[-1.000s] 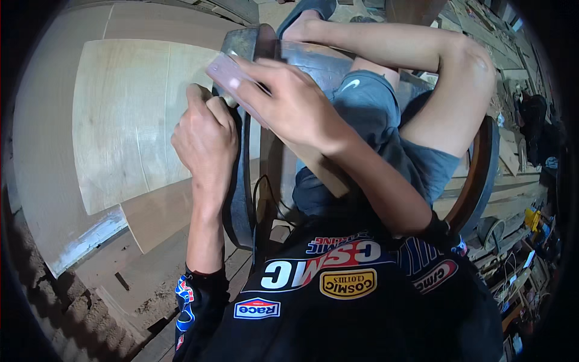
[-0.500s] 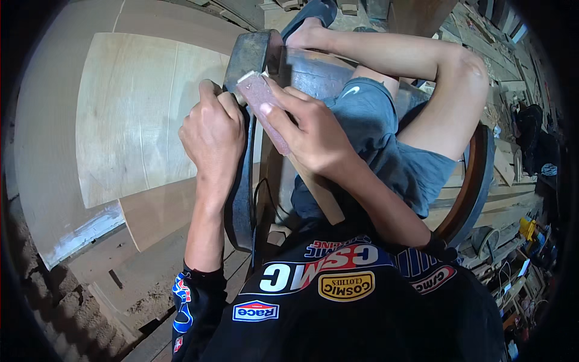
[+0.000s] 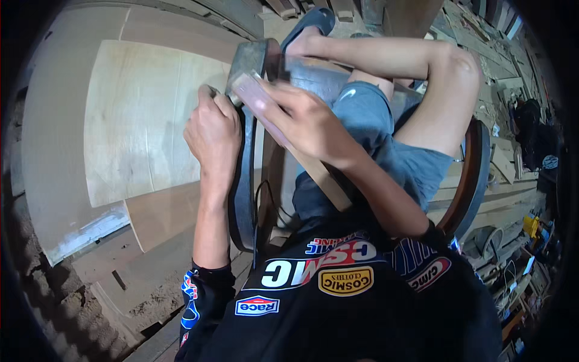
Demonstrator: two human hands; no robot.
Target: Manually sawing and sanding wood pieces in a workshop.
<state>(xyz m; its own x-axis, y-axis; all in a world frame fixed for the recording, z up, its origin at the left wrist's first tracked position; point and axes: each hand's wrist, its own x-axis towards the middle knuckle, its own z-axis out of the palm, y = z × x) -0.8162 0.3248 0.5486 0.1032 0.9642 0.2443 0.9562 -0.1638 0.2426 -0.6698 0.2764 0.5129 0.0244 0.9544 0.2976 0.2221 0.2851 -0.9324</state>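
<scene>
Gripping the dark curved wooden piece (image 3: 244, 181) near its far end, my left hand (image 3: 212, 134) has fingers wrapped around its edge. My right hand (image 3: 307, 123) presses a pinkish sanding block (image 3: 256, 96) on it, fingers closed over the block. Pale plywood sheet (image 3: 139, 120) lies left.

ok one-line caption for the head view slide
Left hand steadies a dark curved wooden piece while the right hand presses a sanding block on it.

Two hands (image 3: 214, 136) (image 3: 310, 123); one sanding block (image 3: 256, 96); one curved dark wooden piece (image 3: 244, 181); one plywood sheet (image 3: 142, 120).
</scene>
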